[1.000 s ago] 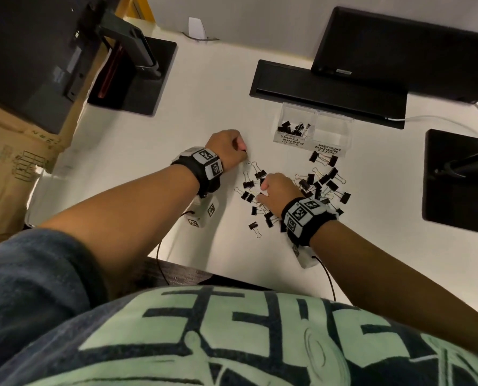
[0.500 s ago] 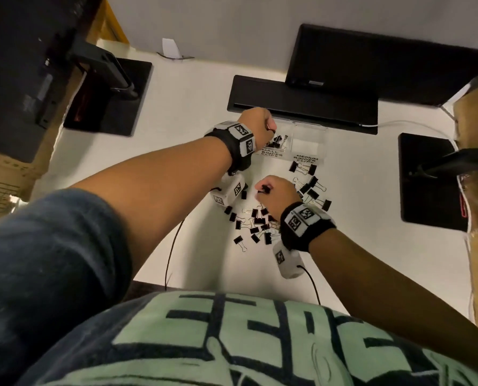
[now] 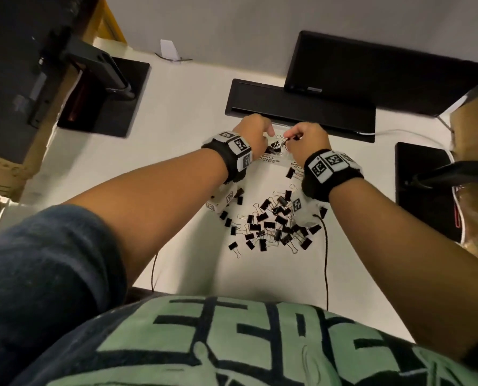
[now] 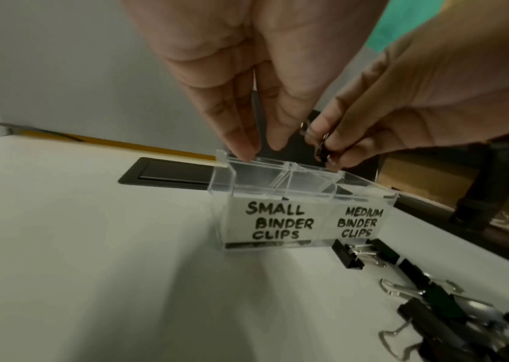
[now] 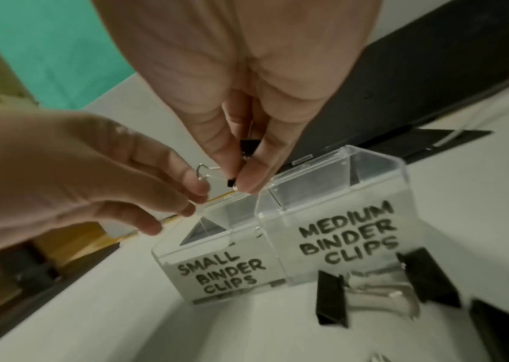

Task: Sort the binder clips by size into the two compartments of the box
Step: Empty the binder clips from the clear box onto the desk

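Note:
A clear two-compartment box stands on the white desk, labelled SMALL BINDER CLIPS on the left and MEDIUM BINDER CLIPS on the right. Several small black clips lie in the small compartment. My left hand hovers over the small compartment's far rim with nothing between its fingers. My right hand pinches a small black binder clip above the box near the divider. A pile of loose black clips lies nearer to me.
Larger clips lie against the box's front. Behind the box is a black monitor base under a monitor. Other black stand bases sit at the left and right. A wrist cable trails towards me.
Both hands left the clip pile and rose to the box, the left first, then the right carrying a clip. The head view shifted forward.

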Demonstrator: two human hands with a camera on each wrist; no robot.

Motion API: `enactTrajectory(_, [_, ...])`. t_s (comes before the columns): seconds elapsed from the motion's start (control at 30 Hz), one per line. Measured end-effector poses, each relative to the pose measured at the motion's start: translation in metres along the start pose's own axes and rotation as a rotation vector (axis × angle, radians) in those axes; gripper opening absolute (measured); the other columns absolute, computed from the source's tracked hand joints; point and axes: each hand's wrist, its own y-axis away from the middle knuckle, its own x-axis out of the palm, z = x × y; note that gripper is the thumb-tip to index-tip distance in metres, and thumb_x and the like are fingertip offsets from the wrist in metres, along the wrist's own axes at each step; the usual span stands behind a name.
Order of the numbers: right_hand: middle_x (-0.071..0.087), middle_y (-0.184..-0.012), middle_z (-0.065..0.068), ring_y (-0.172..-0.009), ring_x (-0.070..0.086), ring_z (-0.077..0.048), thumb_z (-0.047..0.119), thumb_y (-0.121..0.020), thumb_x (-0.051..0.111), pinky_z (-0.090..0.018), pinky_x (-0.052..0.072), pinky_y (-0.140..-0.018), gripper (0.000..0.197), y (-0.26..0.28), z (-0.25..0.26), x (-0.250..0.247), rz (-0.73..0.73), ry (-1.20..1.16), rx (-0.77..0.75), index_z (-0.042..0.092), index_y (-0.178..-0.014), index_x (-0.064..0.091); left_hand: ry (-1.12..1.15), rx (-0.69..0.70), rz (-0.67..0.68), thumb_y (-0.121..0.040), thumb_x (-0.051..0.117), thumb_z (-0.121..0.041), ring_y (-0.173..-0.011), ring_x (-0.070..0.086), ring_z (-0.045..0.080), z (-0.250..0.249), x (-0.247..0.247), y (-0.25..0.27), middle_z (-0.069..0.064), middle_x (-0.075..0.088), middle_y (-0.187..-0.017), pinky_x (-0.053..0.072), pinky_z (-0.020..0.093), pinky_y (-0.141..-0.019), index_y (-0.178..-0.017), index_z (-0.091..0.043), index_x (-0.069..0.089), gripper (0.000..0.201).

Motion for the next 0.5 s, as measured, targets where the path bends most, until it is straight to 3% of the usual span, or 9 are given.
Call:
enactTrajectory(0.1, [0.063, -0.123, -0.003, -0.108, 0.061, -0.022, 0.007, -0.090, 0.054, -0.028, 0.048, -0.090, 0.023, -0.010, 0.014, 0.011, 0.060, 0.132, -0.039, 0.017, -0.104, 0.068, 0.066, -0.075, -0.039, -0.087, 0.054, -0.007, -0.098, 0.060, 0.018, 0.023, -0.005, 0.021, 0.004, 0.064, -0.112, 0.046, 0.026, -0.083, -0.099, -0.017, 0.066, 0.020])
enactTrajectory(0.23, [0.063, -0.122, -0.009, -0.112, 0.058, -0.028, 0.002, -0.090, 0.049, -0.034, 0.048, -0.096, 0.030, -0.013, 0.024, 0.024, 0.177, 0.305, -0.095, 0.013, -0.112, 0.066, 0.100, -0.151, 0.030, -0.086, 0.052, -0.006, -0.089, 0.060, 0.018, 0.055, -0.002, 0.069, 0.004, 0.067, -0.102, 0.046, 0.023, -0.077, -0.098, -0.013, 0.067, 0.021])
enactTrajectory(0.33, [0.061, -0.124, -0.011, -0.115, 0.056, -0.028, 0.004, -0.091, 0.049, -0.033, 0.046, -0.097, 0.029, -0.010, 0.023, 0.032, 0.170, 0.356, -0.143, 0.011, -0.115, 0.064, 0.057, -0.179, 0.120, -0.086, 0.054, -0.009, -0.085, 0.059, 0.018, 0.077, 0.010, 0.105, 0.001, 0.065, -0.093, 0.046, 0.025, -0.073, -0.092, -0.014, 0.067, 0.015])
enactTrajectory(0.43, [0.060, -0.125, -0.010, -0.115, 0.055, -0.027, 0.005, -0.091, 0.048, -0.032, 0.045, -0.095, 0.031, -0.006, 0.020, 0.037, 0.138, 0.311, -0.153, 0.013, -0.117, 0.062, 0.074, -0.188, 0.181, -0.083, 0.060, -0.007, -0.080, 0.055, 0.014, 0.092, 0.023, 0.130, -0.005, 0.059, -0.089, 0.039, 0.016, -0.063, -0.093, -0.017, 0.068, 0.016])
enactTrajectory(0.5, [0.057, -0.128, -0.010, -0.117, 0.053, -0.026, 0.004, -0.091, 0.048, -0.032, 0.044, -0.096, 0.031, 0.001, 0.021, 0.037, 0.092, 0.263, -0.165, 0.013, -0.117, 0.061, 0.072, -0.155, 0.182, -0.082, 0.060, -0.006, -0.080, 0.054, 0.014, 0.096, 0.028, 0.138, -0.002, 0.058, -0.091, 0.039, 0.011, -0.064, -0.099, -0.016, 0.068, 0.021])
